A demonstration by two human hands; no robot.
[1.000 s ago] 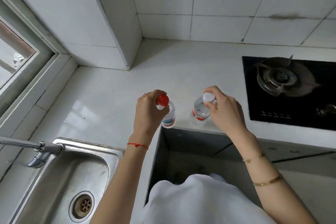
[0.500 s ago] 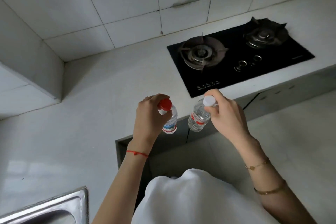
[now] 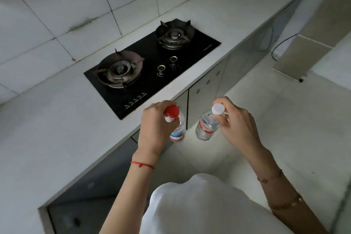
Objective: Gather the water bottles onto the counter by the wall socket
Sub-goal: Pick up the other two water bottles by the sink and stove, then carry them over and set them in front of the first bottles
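My left hand (image 3: 155,129) grips a small clear water bottle with a red cap (image 3: 178,129) by its neck; the bottle hangs just off the counter's front edge. My right hand (image 3: 237,125) holds a second clear bottle with a white cap (image 3: 207,127) by its top, out over the floor. Both bottles are in the air, a short gap between them. The white counter (image 3: 218,11) runs away to the upper right. No wall socket shows in this view.
A black two-burner gas hob (image 3: 152,62) is set into the counter just beyond my hands. Grey cabinet doors (image 3: 209,89) run below the counter. A black cable (image 3: 281,43) trails across the tiled floor at the right. Small items sit at the counter's far end.
The view has swung right, away from the sink and window, past the hob. Both bottles have come off the counter edge and now hang over the floor, still held the same way.
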